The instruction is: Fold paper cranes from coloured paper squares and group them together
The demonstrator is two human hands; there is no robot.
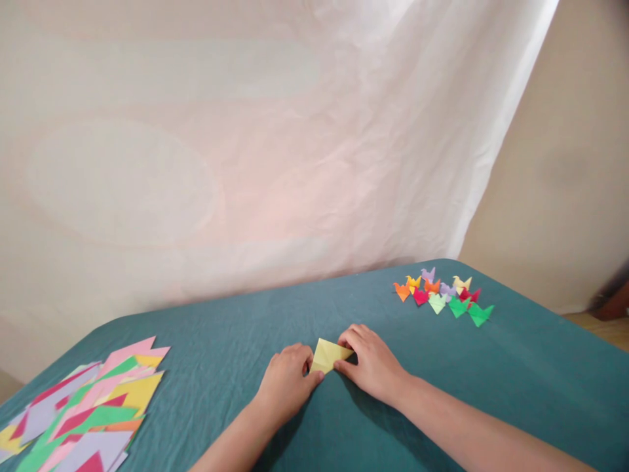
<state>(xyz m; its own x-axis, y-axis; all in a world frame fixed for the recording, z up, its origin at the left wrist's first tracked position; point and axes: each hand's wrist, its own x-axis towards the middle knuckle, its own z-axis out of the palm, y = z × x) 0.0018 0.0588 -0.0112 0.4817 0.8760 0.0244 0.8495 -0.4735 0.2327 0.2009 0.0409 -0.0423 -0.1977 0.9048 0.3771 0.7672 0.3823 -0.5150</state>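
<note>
A small piece of pale yellow folded paper (328,354) is held between my two hands, over the middle of the table near its front. My left hand (289,377) pinches its lower left corner, the thumb lying on top and the fingers curled behind. At the paper's right point, my right hand (368,360) grips with thumb and fingers on either side. Faint crease lines cross the paper. What lies under it is hidden.
Loose coloured paper sheets (98,406) are spread in an overlapping pile at the left. Several small folded paper birds (437,303) stand grouped at the back right of the green-covered table (236,341). A pale cloth (295,164) hangs behind the table.
</note>
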